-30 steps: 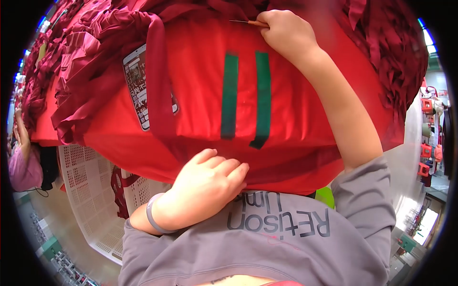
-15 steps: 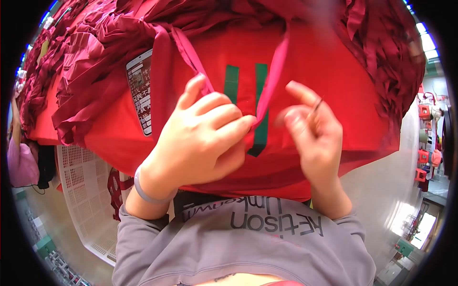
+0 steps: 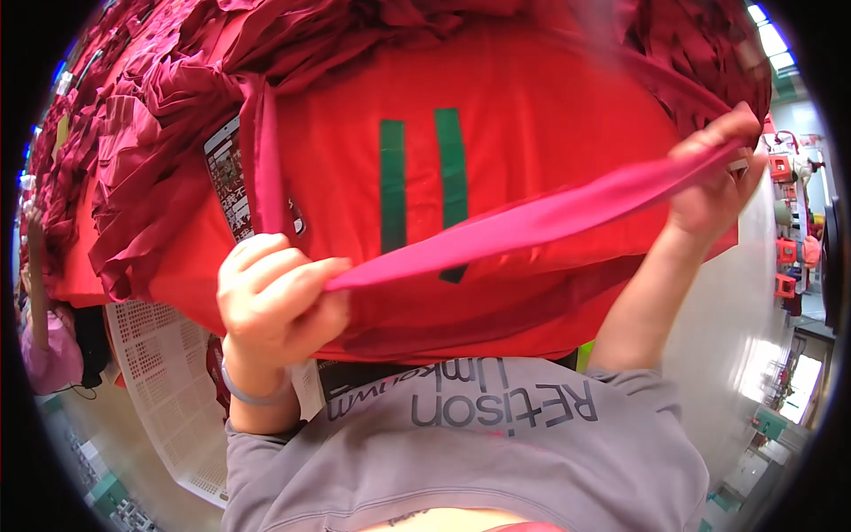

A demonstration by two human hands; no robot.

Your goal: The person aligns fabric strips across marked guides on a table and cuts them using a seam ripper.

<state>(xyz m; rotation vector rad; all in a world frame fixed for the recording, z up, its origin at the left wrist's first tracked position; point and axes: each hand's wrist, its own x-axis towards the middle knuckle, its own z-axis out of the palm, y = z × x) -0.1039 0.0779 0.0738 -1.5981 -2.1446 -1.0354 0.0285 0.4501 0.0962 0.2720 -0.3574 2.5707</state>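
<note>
A long pink-red fabric strip point(image 3: 532, 220) is stretched slantwise across the red cloth. Its left end is pinched in my left hand point(image 3: 282, 306), whose fingers are curled closed; a length of the same fabric point(image 3: 268, 164) hangs down from the pile to this hand. My right hand point(image 3: 720, 173), raised at the far right, is closed on the other end of the strip. A small, thin object shows at its palm, too unclear to name. Below the strip, two dark green tape pieces point(image 3: 393, 182) lie on the red cloth point(image 3: 550, 115).
Heaps of crumpled dark red fabric point(image 3: 168, 115) ring the far side and left of the table. A phone point(image 3: 229, 177) lies partly under the hanging strip. A white perforated basket point(image 3: 160, 381) stands at lower left. Another person in pink point(image 3: 51, 350) is at the left edge.
My hands have moved apart, the left one down and leftward, the right one far up and rightward. The strip, earlier hanging in a loop at my left hand, is now pulled out between both.
</note>
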